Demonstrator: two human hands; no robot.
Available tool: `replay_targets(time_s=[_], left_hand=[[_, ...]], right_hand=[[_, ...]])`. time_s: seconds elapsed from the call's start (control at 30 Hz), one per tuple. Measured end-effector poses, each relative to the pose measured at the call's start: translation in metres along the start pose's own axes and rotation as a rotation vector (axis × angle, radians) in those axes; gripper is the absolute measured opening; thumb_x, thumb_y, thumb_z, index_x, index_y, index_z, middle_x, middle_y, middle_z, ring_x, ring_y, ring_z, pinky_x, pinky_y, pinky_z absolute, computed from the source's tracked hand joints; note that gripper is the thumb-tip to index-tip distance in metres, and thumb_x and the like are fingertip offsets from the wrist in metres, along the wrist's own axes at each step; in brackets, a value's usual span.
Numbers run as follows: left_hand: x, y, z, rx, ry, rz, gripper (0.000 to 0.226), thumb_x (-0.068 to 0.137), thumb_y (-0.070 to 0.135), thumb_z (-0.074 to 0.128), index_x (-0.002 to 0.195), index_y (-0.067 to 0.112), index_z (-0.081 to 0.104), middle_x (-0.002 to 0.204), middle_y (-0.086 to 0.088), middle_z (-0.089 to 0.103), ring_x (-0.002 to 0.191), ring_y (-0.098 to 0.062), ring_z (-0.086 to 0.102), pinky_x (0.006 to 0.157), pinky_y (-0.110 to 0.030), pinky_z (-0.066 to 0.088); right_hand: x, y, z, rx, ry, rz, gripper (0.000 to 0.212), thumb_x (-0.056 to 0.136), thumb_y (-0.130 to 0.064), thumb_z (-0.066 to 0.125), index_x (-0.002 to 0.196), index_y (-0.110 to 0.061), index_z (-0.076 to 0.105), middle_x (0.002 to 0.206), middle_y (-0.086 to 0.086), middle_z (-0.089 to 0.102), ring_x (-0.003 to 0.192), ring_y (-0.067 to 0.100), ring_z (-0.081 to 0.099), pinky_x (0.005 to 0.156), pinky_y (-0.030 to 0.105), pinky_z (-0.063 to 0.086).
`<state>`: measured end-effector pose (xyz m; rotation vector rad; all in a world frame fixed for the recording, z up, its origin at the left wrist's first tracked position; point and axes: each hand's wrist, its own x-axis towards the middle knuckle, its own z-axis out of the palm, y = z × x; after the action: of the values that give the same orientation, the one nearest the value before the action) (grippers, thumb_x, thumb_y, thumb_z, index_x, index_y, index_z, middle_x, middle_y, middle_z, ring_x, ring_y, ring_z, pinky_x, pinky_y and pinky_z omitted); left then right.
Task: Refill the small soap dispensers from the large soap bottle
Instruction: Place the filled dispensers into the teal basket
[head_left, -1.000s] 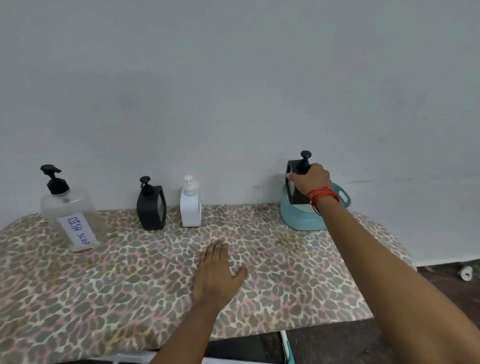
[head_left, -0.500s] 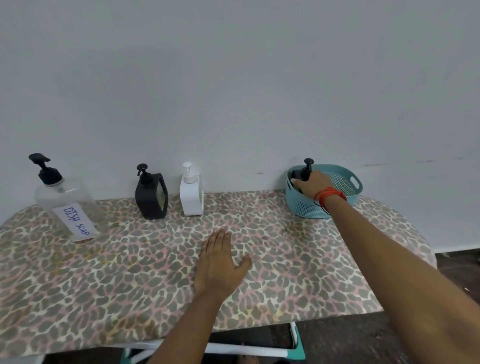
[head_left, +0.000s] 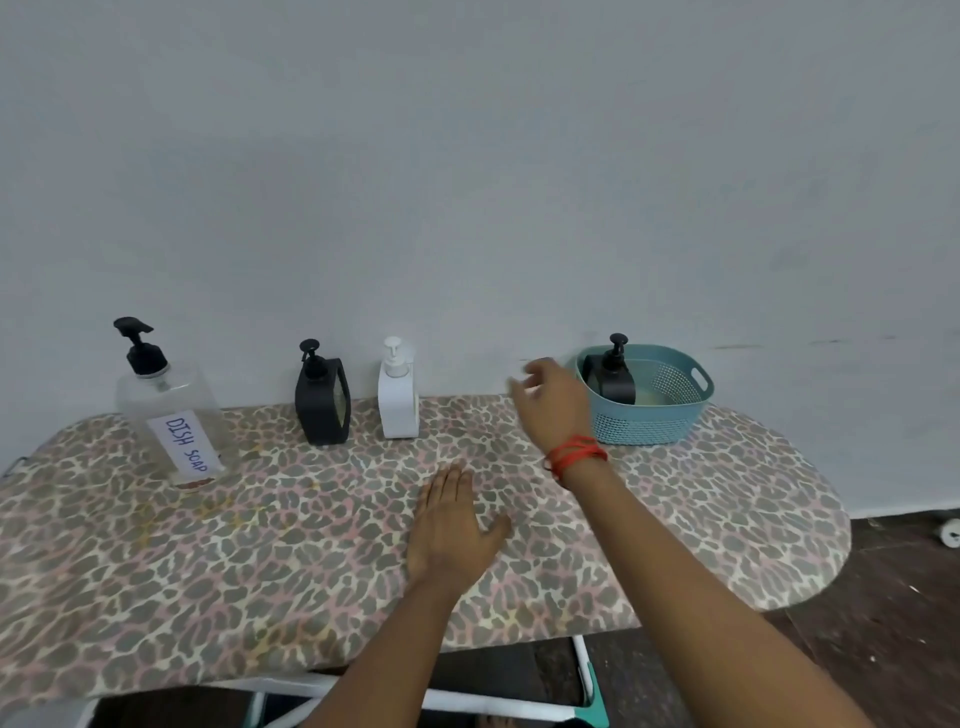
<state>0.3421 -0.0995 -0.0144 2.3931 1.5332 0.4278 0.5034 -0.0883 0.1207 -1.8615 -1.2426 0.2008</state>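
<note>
A large clear pump bottle (head_left: 171, 415) labelled DISH SOAP stands at the left of the table. A small black dispenser (head_left: 322, 400) and a small white dispenser (head_left: 397, 397) stand side by side by the wall. Another black dispenser (head_left: 612, 376) sits inside the teal basket (head_left: 644, 421) at the right. My right hand (head_left: 553, 400) hovers in the air left of the basket, blurred, fingers loose, holding nothing. My left hand (head_left: 452, 525) rests flat on the table, fingers straight.
The table (head_left: 208, 545) has a leopard-print cover and stands against a plain grey wall. Its rounded right end drops off to a dark floor with a small white object (head_left: 951, 532). A white and teal frame shows under the near edge.
My right hand has let go of the black dispenser, left it in the teal basket, and moved left away from it. My left hand has stayed flat on the table.
</note>
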Motion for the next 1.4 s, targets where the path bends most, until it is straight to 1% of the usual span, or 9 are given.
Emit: replay_targets(time_s=[0.17, 0.23, 0.33, 0.53, 0.73, 0.87, 1.13, 1.27, 1.4], left_hand=[[-0.002, 0.0, -0.002, -0.006, -0.011, -0.006, 0.088, 0.093, 0.066, 0.03, 0.163, 0.014, 0.015, 0.171, -0.002, 0.011, 0.158, -0.017, 0.005, 0.12, -0.031, -0.01], [-0.003, -0.002, -0.001, -0.037, -0.021, 0.0, 0.088, 0.093, 0.065, 0.03, 0.163, 0.013, 0.014, 0.171, -0.003, 0.01, 0.158, -0.018, 0.004, 0.12, -0.031, -0.011], [-0.003, -0.003, 0.001, -0.073, -0.018, 0.01, 0.088, 0.093, 0.064, 0.032, 0.162, 0.012, 0.016, 0.171, -0.005, 0.012, 0.158, -0.02, 0.006, 0.121, -0.032, -0.01], [0.0, -0.004, 0.004, -0.081, 0.018, 0.034, 0.087, 0.092, 0.062, 0.036, 0.161, 0.011, 0.021, 0.17, -0.007, 0.016, 0.158, -0.022, 0.009, 0.126, -0.037, -0.004], [0.001, -0.004, 0.006, -0.093, 0.024, 0.033, 0.087, 0.09, 0.061, 0.038, 0.16, 0.011, 0.024, 0.17, -0.006, 0.019, 0.157, -0.022, 0.011, 0.129, -0.038, 0.0], [0.002, -0.003, 0.006, -0.069, -0.01, 0.015, 0.089, 0.09, 0.063, 0.033, 0.161, 0.012, 0.019, 0.171, -0.005, 0.013, 0.158, -0.021, 0.007, 0.126, -0.037, -0.003], [0.006, 0.008, 0.001, -0.026, -0.066, -0.006, 0.086, 0.096, 0.063, 0.037, 0.162, 0.012, 0.017, 0.171, -0.005, 0.011, 0.158, -0.021, 0.007, 0.128, -0.038, -0.001], [0.023, 0.048, 0.002, -0.057, -0.198, 0.068, 0.092, 0.097, 0.061, 0.046, 0.163, 0.009, 0.009, 0.172, -0.007, 0.006, 0.158, -0.021, 0.004, 0.129, -0.037, -0.001], [0.04, 0.092, 0.015, -0.035, -0.263, 0.142, 0.094, 0.097, 0.062, 0.047, 0.163, 0.009, 0.006, 0.172, -0.008, 0.003, 0.159, -0.023, 0.002, 0.129, -0.039, 0.0]], right_hand=[[0.02, -0.07, 0.063, -0.059, -0.431, 0.086, 0.069, 0.086, -0.053, 0.07, 0.122, 0.005, 0.059, 0.123, 0.021, 0.066, 0.112, 0.034, 0.063, 0.092, 0.043, 0.052], [0.034, -0.083, 0.081, -0.096, -0.519, 0.102, 0.062, 0.083, -0.058, 0.071, 0.109, -0.003, 0.059, 0.109, 0.016, 0.066, 0.096, 0.029, 0.064, 0.074, 0.036, 0.052], [0.052, -0.088, 0.1, -0.114, -0.558, 0.136, 0.054, 0.079, -0.062, 0.073, 0.089, -0.013, 0.05, 0.084, 0.002, 0.056, 0.068, 0.015, 0.051, 0.052, 0.026, 0.036], [0.064, -0.087, 0.135, -0.099, -0.564, 0.174, 0.073, 0.073, -0.06, 0.079, 0.117, -0.007, 0.057, 0.105, 0.008, 0.063, 0.094, 0.027, 0.064, 0.066, 0.032, 0.052], [0.068, -0.087, 0.151, -0.084, -0.511, 0.201, 0.05, 0.074, -0.05, 0.077, 0.1, -0.014, 0.055, 0.098, 0.007, 0.064, 0.067, 0.013, 0.056, 0.05, 0.023, 0.04], [0.07, -0.079, 0.136, -0.083, -0.487, 0.194, 0.05, 0.076, -0.05, 0.076, 0.099, -0.012, 0.054, 0.093, 0.005, 0.06, 0.068, 0.015, 0.055, 0.051, 0.025, 0.04], [0.081, -0.055, 0.034, -0.082, -0.305, 0.137, 0.052, 0.077, -0.049, 0.076, 0.104, -0.007, 0.061, 0.095, 0.006, 0.06, 0.081, 0.022, 0.058, 0.061, 0.028, 0.043], [0.094, -0.039, -0.036, -0.095, -0.184, 0.118, 0.049, 0.075, -0.049, 0.078, 0.099, -0.009, 0.067, 0.091, 0.006, 0.064, 0.08, 0.023, 0.06, 0.051, 0.024, 0.036], [0.114, -0.014, -0.105, -0.104, -0.051, 0.134, 0.051, 0.072, -0.05, 0.079, 0.105, -0.012, 0.07, 0.096, 0.004, 0.068, 0.081, 0.021, 0.062, 0.06, 0.025, 0.043]])
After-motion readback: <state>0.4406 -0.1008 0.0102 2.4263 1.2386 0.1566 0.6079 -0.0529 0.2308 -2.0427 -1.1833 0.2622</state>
